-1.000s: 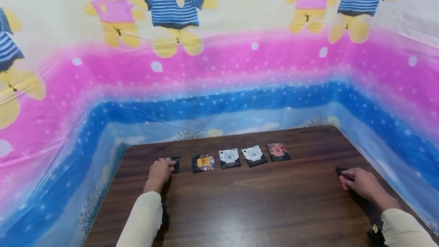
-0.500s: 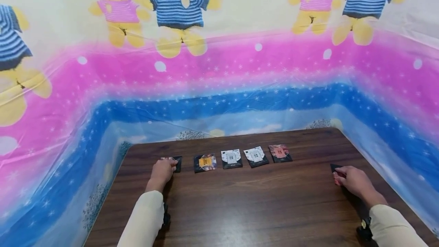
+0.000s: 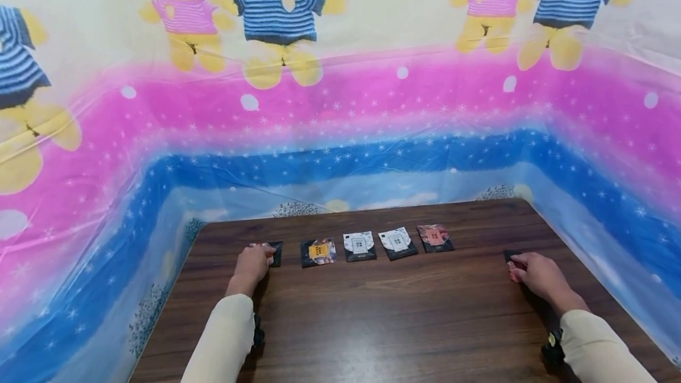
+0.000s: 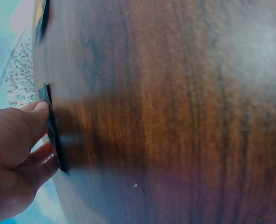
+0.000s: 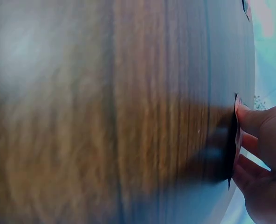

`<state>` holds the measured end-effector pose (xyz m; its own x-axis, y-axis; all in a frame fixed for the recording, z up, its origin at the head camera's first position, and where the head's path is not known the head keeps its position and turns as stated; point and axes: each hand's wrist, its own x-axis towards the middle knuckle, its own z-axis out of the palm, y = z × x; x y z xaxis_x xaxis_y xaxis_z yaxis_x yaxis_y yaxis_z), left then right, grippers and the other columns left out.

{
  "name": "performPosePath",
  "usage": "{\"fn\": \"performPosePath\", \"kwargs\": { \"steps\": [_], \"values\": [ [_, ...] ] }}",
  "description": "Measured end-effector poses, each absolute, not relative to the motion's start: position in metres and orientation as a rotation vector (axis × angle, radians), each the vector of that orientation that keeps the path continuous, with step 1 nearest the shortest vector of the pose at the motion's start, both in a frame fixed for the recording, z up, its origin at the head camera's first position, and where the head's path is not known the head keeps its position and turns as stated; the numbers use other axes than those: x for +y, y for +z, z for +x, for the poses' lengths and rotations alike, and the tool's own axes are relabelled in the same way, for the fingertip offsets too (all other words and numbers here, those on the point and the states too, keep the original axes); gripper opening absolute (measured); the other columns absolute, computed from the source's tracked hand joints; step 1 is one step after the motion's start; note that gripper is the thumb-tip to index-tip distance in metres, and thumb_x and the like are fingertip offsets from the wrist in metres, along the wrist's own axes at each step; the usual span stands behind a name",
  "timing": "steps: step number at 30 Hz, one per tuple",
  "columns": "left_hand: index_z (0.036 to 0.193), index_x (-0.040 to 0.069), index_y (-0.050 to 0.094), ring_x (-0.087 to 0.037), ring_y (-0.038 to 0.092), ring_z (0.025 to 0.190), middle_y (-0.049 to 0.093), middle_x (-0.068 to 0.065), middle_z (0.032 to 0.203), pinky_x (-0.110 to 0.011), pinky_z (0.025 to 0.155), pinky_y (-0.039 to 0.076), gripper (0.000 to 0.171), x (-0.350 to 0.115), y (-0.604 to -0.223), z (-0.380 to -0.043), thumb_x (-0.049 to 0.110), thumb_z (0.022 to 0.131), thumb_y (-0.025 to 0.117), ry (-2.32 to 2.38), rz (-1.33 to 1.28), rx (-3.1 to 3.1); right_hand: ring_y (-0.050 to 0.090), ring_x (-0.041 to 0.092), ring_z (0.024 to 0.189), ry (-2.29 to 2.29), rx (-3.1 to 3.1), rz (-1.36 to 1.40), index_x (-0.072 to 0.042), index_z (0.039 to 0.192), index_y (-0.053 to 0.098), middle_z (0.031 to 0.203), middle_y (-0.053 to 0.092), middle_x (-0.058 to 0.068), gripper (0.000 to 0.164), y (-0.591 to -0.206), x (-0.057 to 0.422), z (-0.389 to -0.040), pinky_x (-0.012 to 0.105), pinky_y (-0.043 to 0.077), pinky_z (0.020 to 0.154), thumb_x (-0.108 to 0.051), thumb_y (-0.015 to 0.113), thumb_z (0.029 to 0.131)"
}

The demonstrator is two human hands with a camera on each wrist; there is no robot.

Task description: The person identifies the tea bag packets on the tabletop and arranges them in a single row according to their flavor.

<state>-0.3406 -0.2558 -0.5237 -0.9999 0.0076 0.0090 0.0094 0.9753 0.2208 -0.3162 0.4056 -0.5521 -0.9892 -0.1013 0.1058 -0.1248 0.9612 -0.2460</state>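
Note:
My left hand (image 3: pixel 252 266) is at the left end of a row of small flat packets. Its thumb and fingers grip the edges of a black packet (image 3: pixel 276 254), mostly covered by the hand; the left wrist view shows this black packet (image 4: pixel 54 130) edge-on at the table surface. On the right side of the table, my right hand (image 3: pixel 544 276) holds a black-and-red packet (image 3: pixel 512 257) between thumb and fingers. In the right wrist view this packet (image 5: pixel 234 140) is seen edge-on, close to the wood with a dark shadow beside it.
Between the hands, along the back of the brown wooden table (image 3: pixel 372 312), lie an orange-and-black packet (image 3: pixel 318 252), two white-and-black packets (image 3: pixel 359 246) and a red-and-black packet (image 3: pixel 436 237). A cloth (image 3: pixel 340 161) printed with bears hangs around the table's back and sides.
My right hand has moved left with the black-and-red packet, toward the row. The left hand stays on its packet. The head view has shifted slightly.

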Motion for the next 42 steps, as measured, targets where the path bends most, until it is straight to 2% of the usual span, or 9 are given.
{"fn": "performPosePath", "kwargs": {
  "steps": [14, 21, 31, 42],
  "values": [
    [0.133, 0.008, 0.069, -0.052, 0.051, 0.133, 0.059, -0.026, 0.141, -0.06, 0.108, 0.047, 0.033, -0.258, -0.526, -0.346, 0.017, 0.102, 0.063, -0.371, -0.015, -3.111, 0.057, 0.057, 0.117, 0.385, -3.017, 0.204, 0.006, 0.127, 0.067, 0.125, 0.063, 0.036, 0.036, -0.552, 0.389, -0.341, 0.068, 0.044, 0.1, -0.011, 0.066, 0.095],
    [0.133, 0.008, 0.068, -0.05, 0.043, 0.141, 0.056, -0.022, 0.147, -0.061, 0.112, 0.042, 0.033, -0.259, -0.525, -0.343, 0.016, 0.102, 0.063, -0.488, 0.022, -3.109, 0.057, 0.056, 0.118, 0.405, -3.011, 0.189, 0.006, 0.126, 0.068, 0.125, 0.063, 0.036, 0.035, -0.552, 0.379, -0.353, 0.067, 0.045, 0.101, -0.011, 0.066, 0.096],
    [0.135, 0.01, 0.068, -0.046, 0.047, 0.14, 0.056, -0.02, 0.148, -0.061, 0.112, 0.042, 0.035, -0.264, -0.529, -0.34, 0.018, 0.1, 0.065, -0.533, -0.011, -3.086, 0.055, 0.057, 0.119, 0.416, -3.016, 0.186, 0.005, 0.128, 0.067, 0.128, 0.061, 0.036, 0.036, -0.554, 0.37, -0.358, 0.068, 0.044, 0.102, -0.011, 0.065, 0.095],
    [0.138, 0.012, 0.066, -0.049, 0.044, 0.141, 0.053, -0.018, 0.151, -0.064, 0.113, 0.038, 0.037, -0.268, -0.532, -0.339, 0.021, 0.101, 0.064, -0.54, 0.007, -3.091, 0.052, 0.058, 0.123, 0.45, -3.019, 0.171, 0.005, 0.131, 0.065, 0.132, 0.058, 0.036, 0.038, -0.555, 0.363, -0.364, 0.069, 0.04, 0.106, -0.013, 0.064, 0.098]
  ]
}}
